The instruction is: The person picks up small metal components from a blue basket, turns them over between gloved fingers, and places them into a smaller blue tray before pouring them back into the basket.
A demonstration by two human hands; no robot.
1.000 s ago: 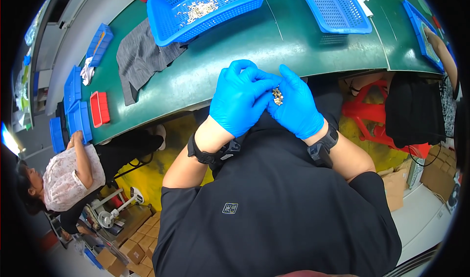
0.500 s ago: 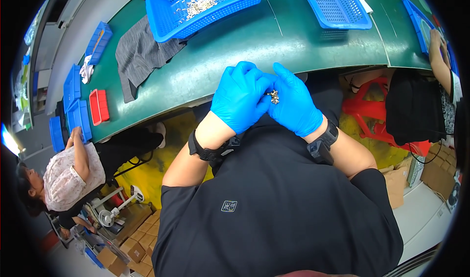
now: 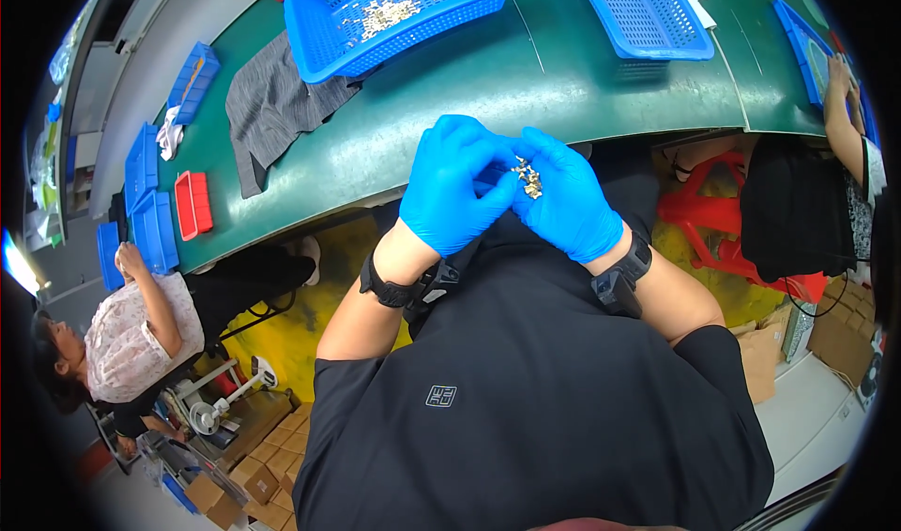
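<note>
My right hand, in a blue glove, is turned palm up and cupped round a small heap of gold-and-silver metal pieces. Their exact kind is too small to tell. Also gloved in blue, my left hand bends over the heap from the left. Its fingers curl together at the edge of the right palm, and whatever is between the fingertips is hidden. Both hands are in front of my body, close to the near edge of the green table.
A blue perforated basket with a scatter of small pieces stands on the table over a grey cloth. Another blue basket is farther right. Blue bins and a red bin line the left side. People sit at both sides.
My left hand has shifted slightly and its fingers have drawn back a little, so more of the metal pieces in my right palm shows. The person on the left has moved a hand.
</note>
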